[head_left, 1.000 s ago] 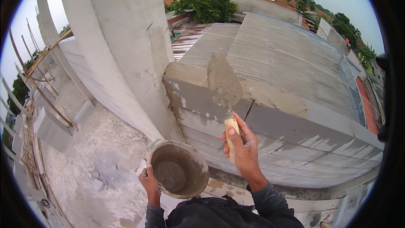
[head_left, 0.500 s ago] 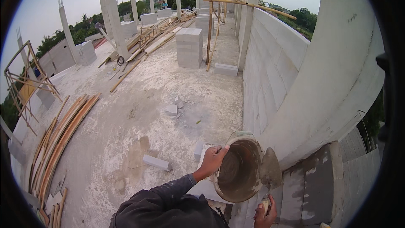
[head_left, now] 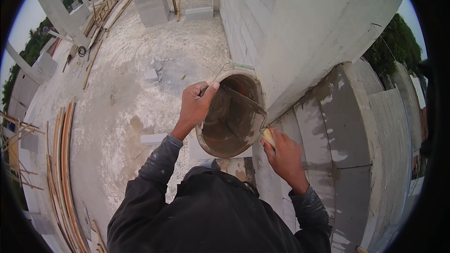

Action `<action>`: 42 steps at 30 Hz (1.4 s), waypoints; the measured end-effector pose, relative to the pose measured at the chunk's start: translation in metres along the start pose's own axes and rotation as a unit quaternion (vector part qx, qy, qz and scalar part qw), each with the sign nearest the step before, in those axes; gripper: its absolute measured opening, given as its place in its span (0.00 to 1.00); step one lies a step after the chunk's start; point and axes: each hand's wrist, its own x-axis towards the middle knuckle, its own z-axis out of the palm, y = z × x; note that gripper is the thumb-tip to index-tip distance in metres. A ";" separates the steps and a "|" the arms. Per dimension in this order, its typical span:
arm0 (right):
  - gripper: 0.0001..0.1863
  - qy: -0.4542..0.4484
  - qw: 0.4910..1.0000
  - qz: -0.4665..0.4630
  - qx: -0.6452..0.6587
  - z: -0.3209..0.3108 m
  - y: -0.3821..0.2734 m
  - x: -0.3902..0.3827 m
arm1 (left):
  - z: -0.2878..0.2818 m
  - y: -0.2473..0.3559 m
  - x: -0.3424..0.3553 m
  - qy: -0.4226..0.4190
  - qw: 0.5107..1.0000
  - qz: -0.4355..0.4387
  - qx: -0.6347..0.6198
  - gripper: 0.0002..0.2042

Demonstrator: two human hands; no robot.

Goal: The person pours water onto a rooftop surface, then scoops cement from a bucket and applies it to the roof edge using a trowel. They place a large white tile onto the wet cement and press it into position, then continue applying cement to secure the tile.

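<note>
My left hand grips the left rim of a mortar-smeared bucket, its thumb over the edge. The bucket is tipped so that its inside faces me, with grey-brown residue coating the wall and bottom. In my right hand is the pale handle of a trowel, at the bucket's right rim. The trowel's blade reaches across the bucket's mouth, toward the upper left of the opening. My right fingers are closed around the handle.
A pale concrete column rises beside the bucket, joined to a white block wall. Mortar-stained blocks lie right of my right hand. Long timber strips lie at left; a block stack stands farther off.
The trowel has gone from outside the bucket's right side to inside its mouth. My right hand has risen with it. The view has tilted downward, showing more of my arms.
</note>
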 end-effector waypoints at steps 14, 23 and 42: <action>0.29 -0.257 0.947 -0.029 -0.190 0.021 -0.016 -0.012 | 0.061 0.044 -0.026 -0.076 0.979 0.136 0.133 0.14; 0.30 -0.345 0.861 0.170 0.334 0.002 0.032 -0.058 | 0.087 0.051 -0.039 -0.117 0.987 0.088 0.062 0.13; 0.26 -0.015 0.671 0.365 0.646 -0.074 -0.009 -0.161 | 0.105 -0.047 -0.020 -0.109 0.989 -0.089 -0.037 0.24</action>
